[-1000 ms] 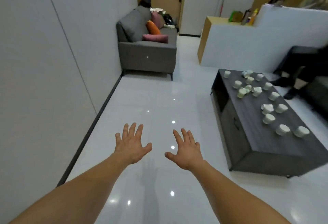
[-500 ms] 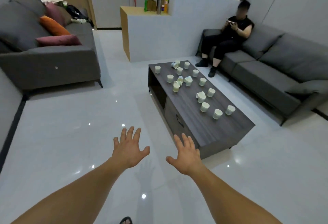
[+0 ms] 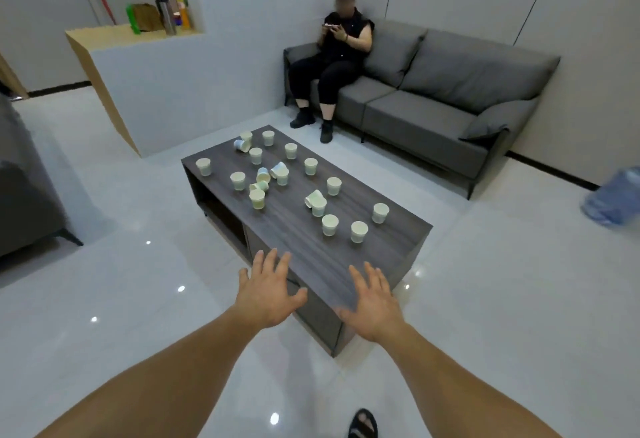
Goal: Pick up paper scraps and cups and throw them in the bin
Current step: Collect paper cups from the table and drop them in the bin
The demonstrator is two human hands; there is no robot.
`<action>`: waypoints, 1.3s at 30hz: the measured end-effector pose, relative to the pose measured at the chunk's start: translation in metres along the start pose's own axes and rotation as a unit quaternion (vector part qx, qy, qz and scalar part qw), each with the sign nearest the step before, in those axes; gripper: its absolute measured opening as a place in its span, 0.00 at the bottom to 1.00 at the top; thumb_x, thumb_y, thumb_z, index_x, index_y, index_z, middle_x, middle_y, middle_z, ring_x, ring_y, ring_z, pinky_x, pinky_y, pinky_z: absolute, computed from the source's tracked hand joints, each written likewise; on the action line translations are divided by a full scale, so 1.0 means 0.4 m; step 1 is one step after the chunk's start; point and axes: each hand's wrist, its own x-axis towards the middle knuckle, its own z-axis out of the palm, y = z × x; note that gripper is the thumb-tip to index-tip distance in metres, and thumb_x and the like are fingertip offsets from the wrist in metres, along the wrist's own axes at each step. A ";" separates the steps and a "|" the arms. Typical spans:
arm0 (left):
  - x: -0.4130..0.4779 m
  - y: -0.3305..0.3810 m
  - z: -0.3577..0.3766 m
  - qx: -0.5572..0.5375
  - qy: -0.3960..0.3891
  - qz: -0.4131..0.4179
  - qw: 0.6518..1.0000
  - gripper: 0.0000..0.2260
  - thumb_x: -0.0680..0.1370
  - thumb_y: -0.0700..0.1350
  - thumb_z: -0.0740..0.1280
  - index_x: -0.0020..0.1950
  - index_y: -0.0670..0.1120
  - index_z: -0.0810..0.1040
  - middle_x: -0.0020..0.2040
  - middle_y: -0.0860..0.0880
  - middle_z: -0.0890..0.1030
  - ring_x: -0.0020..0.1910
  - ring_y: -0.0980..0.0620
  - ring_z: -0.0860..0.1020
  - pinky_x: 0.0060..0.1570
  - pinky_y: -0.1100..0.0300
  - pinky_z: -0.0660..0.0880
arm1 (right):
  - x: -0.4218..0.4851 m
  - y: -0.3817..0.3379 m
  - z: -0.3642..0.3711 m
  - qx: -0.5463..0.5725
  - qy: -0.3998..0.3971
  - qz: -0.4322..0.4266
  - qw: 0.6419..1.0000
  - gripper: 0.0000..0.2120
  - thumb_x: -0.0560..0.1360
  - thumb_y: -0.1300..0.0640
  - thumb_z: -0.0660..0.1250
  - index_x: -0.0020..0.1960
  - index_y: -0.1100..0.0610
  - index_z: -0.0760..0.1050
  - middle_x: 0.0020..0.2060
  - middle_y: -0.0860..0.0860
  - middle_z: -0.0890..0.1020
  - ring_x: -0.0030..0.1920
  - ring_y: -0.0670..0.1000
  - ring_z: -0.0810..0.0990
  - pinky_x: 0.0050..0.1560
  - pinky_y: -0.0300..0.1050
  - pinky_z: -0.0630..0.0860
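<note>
Several pale paper cups point(image 3: 330, 224) stand or lie tipped on a dark wooden coffee table point(image 3: 388, 257) ahead of me. Some stand upright, such as one near the right edge point(image 3: 380, 212); a few lie on their sides near the middle point(image 3: 278, 170). My left hand point(image 3: 268, 290) and my right hand point(image 3: 372, 300) are stretched forward with fingers spread, palms down, holding nothing. Both hover over the table's near end, short of the closest cups. No bin or paper scraps show.
A person sits on the grey sofa point(image 3: 450, 98) behind the table, looking at a phone. A white partition with a wooden counter point(image 3: 114, 39) holds bottles at the back left. Another sofa point(image 3: 24, 202) is at far left. A blue water jug point(image 3: 616, 198) lies at right.
My view has swung right and moved closer to the coffee table. Both hands stay spread and empty, now over the table's near end instead of over bare floor.
</note>
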 end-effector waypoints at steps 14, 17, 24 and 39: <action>0.518 0.256 0.046 -0.001 -0.093 0.018 0.996 0.42 0.72 0.67 0.59 0.78 0.53 0.42 0.79 0.51 0.44 0.78 0.47 0.41 0.73 0.41 0.48 | 0.481 0.305 -0.206 -0.043 -0.042 0.024 0.998 0.44 0.75 0.39 0.64 0.79 0.45 0.40 0.79 0.48 0.39 0.78 0.54 0.40 0.74 0.58 0.58; 0.624 0.250 0.059 -0.010 -0.113 0.022 0.993 0.43 0.72 0.67 0.60 0.78 0.53 0.42 0.79 0.50 0.44 0.78 0.47 0.41 0.74 0.41 0.48 | 0.577 0.300 -0.206 -0.049 -0.063 0.022 0.997 0.44 0.75 0.39 0.64 0.79 0.45 0.40 0.79 0.48 0.39 0.78 0.54 0.39 0.74 0.58 0.59; 0.879 0.231 0.086 -0.078 -0.116 0.033 0.990 0.43 0.72 0.64 0.66 0.78 0.52 0.46 0.79 0.51 0.47 0.78 0.48 0.45 0.73 0.44 0.53 | 0.826 0.305 -0.201 -0.068 -0.092 0.017 0.993 0.43 0.75 0.42 0.66 0.79 0.44 0.42 0.79 0.48 0.42 0.78 0.54 0.42 0.74 0.58 0.59; 1.015 0.174 0.424 -0.131 -0.213 -0.128 0.960 0.46 0.69 0.64 0.69 0.78 0.53 0.47 0.78 0.52 0.53 0.76 0.49 0.52 0.75 0.52 0.55 | 1.315 0.393 0.126 -0.097 -0.212 -0.076 0.969 0.40 0.73 0.46 0.68 0.78 0.49 0.49 0.78 0.52 0.50 0.76 0.60 0.50 0.67 0.57 0.68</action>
